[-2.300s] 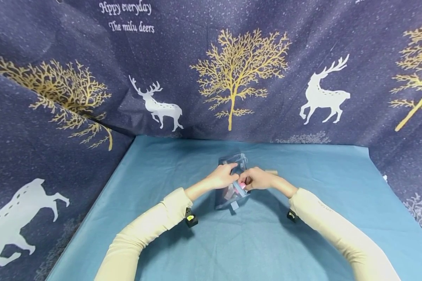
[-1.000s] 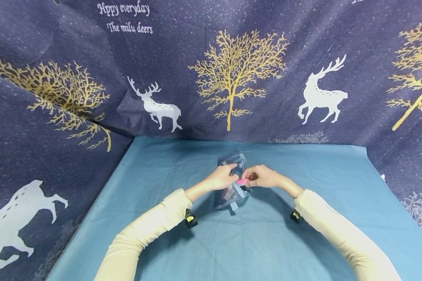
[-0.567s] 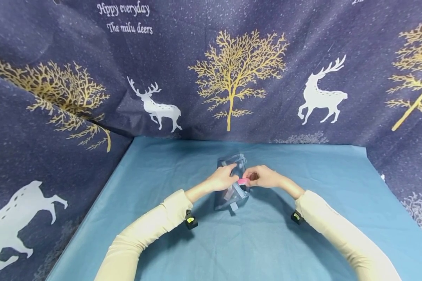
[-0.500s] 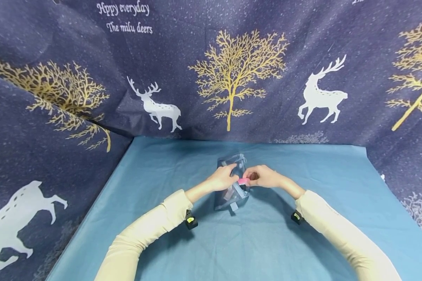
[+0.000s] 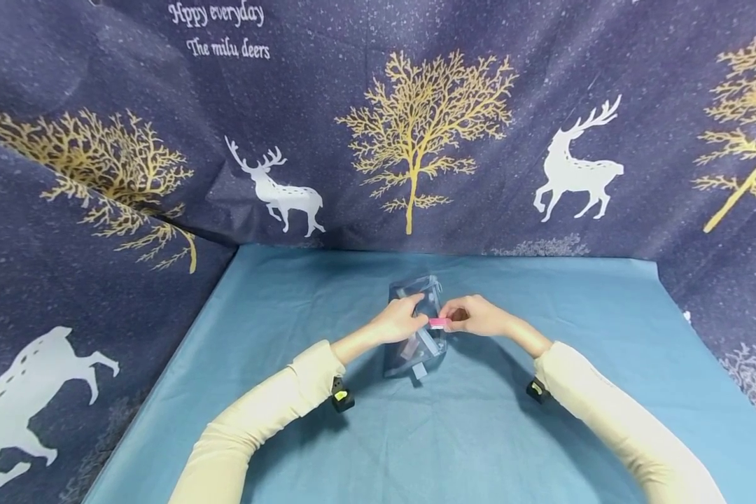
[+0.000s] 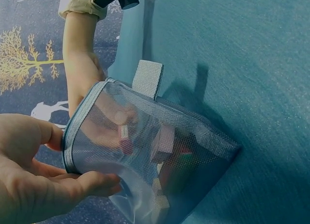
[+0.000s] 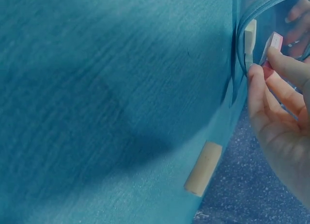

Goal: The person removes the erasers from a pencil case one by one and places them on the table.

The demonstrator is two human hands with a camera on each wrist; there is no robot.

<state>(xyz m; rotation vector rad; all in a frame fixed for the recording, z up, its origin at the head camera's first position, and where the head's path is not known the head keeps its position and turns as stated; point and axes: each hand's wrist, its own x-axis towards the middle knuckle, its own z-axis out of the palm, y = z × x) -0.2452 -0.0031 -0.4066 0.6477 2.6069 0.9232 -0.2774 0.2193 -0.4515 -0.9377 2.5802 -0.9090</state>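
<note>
1. pink block, with white on it, is pinched narrowly between the thumb and fingertips of the right hand. it sits at the open mouth of a mesh pouch; how far past the rim it lies, i cannot tell.

2. its long axis, in the head view, runs nearly level from side to side, one end toward the left hand and the other between the right fingertips. the right hand is plainly the nearer one, as it holds the block; the left thumb is just beside the far end, touching or apart i cannot say.

3. the left hand grips the pouch near its mouth, thumb and fingers a moderate spread apart, with the rim drawn open in a curve.

4. the pouch lies crosswise to the block: in the head view its length runs away from the person, and its mouth faces right, toward the right hand. that facing is the relation that matters most here, i judge.

5. through the mesh the left wrist view shows other small pieces inside, jumbled together.

6. outside, a beige block lies on the blue surface, near the right hand.
</note>
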